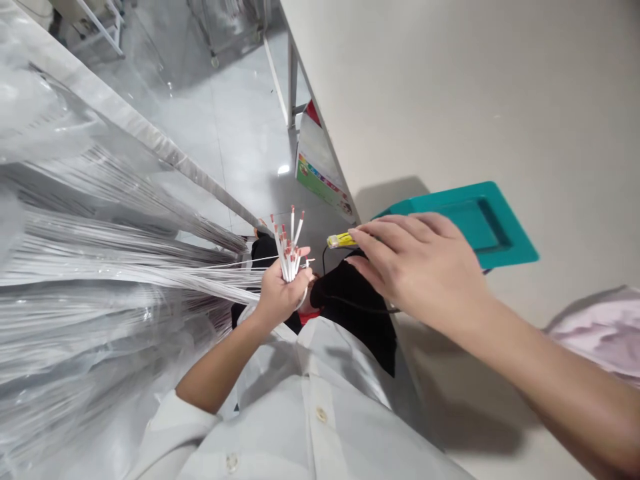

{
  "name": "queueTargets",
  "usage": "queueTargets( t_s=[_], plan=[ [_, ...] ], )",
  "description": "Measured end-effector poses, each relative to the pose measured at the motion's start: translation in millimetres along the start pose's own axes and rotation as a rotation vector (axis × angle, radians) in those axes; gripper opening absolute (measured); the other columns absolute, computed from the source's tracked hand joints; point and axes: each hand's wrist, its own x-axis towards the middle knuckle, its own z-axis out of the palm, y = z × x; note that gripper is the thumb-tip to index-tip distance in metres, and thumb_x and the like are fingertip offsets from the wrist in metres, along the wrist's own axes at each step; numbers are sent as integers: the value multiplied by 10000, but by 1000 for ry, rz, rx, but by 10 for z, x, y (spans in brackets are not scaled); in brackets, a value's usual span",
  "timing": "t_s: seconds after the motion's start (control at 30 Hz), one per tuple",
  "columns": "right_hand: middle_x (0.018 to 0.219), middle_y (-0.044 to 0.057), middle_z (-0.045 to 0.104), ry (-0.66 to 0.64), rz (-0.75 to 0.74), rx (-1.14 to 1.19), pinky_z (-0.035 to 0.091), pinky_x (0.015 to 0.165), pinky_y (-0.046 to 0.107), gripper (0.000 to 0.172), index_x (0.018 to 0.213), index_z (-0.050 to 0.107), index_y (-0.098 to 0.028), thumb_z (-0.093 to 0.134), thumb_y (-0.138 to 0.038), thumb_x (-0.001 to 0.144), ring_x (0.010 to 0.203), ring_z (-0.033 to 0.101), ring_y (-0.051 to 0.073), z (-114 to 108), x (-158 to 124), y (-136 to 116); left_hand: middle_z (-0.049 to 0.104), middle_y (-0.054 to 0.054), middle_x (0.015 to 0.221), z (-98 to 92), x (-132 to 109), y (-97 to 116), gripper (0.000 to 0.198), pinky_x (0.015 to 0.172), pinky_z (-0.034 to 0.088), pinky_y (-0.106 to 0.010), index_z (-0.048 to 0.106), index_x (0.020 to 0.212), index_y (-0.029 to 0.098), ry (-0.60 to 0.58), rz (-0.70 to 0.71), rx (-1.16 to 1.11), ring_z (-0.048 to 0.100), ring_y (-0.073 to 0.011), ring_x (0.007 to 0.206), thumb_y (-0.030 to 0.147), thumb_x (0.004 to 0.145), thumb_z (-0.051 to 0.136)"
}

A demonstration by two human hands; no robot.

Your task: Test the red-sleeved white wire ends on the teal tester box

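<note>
A bundle of thin white wires point(289, 267) with bare copper-red tips is gripped upright in my left hand point(281, 297). One thin wire strays out sideways by the thumb, and the long lengths run off to the left. Over the table's edge, my right hand point(425, 267) has its fingertips closed on a small yellow piece with a clear end point(340, 240), which points toward the wire tips but stays apart from them. The piece's far part is hidden under the fingers. Partly behind this hand lies a teal tray-like plate point(493, 227) with a rectangular recess.
A pale table point(450, 87) fills the right side. Long hanks of white wire point(100, 257) in clear plastic lie along the left, beside a wrapped rail point(145, 137). A printed box point(320, 173) stands below the table edge. Pink cloth point(600, 327) lies at far right.
</note>
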Motion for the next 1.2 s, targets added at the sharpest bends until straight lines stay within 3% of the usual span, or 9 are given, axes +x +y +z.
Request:
queueTargets(
  t_s=[0.17, 0.33, 0.53, 0.67, 0.87, 1.07, 1.2],
  plan=[
    [937, 115, 673, -204, -104, -165, 322, 901, 487, 245, 1025, 616, -124, 426, -153, 873, 952, 557, 276, 11, 64, 161, 590, 27, 607, 82, 118, 39, 472, 405, 310, -202, 612, 1139, 130, -46, 48, -90, 369, -39, 402, 273, 694, 675],
    [884, 110, 672, -317, -99, -143, 284, 924, 521, 259, 991, 642, -127, 436, -93, 839, 947, 549, 286, 3, 165, 205, 662, -7, 687, 197, 160, 102, 473, 412, 320, -206, 618, 1152, 148, -52, 72, -131, 372, -39, 413, 284, 702, 677],
    [818, 98, 681, -435, -131, -108, 297, 925, 497, 267, 804, 655, -137, 404, -47, 811, 845, 575, 231, -1, 278, 237, 702, -39, 734, 271, 195, 110, 361, 658, 482, -255, 679, 1051, 152, -3, 104, -75, 594, -141, 666, 237, 700, 681],
    [786, 95, 695, -430, -150, -84, 287, 945, 497, 293, 748, 653, -153, 393, -21, 774, 811, 586, 217, 29, 272, 274, 720, -75, 922, 294, 215, 97, 300, 843, 479, -300, 695, 997, 139, 20, 138, -17, 641, -204, 891, 194, 702, 669],
    [750, 100, 685, -440, -150, -58, 253, 965, 539, 274, 742, 652, -149, 414, -17, 764, 787, 590, 225, 45, 256, 291, 703, -89, 1037, 293, 264, 53, 358, 877, 479, -317, 655, 1077, 135, 26, 118, 81, 644, -222, 966, 163, 721, 634],
    [860, 135, 682, -416, -102, -32, 207, 967, 615, 255, 1010, 624, -107, 453, -146, 825, 904, 568, 276, 71, 194, 304, 679, -104, 1108, 288, 266, 48, 321, 900, 472, -328, 674, 1037, 133, 28, 184, 123, 637, -224, 993, 150, 718, 637],
    [1012, 170, 658, -359, -75, 0, 231, 965, 605, 431, 1216, 515, -74, 509, -284, 840, 966, 554, 303, 107, 146, 311, 678, -100, 1110, 281, 244, 33, 308, 899, 471, -337, 675, 1039, 148, 58, 184, 123, 636, -228, 995, 184, 735, 636]
  ],
)
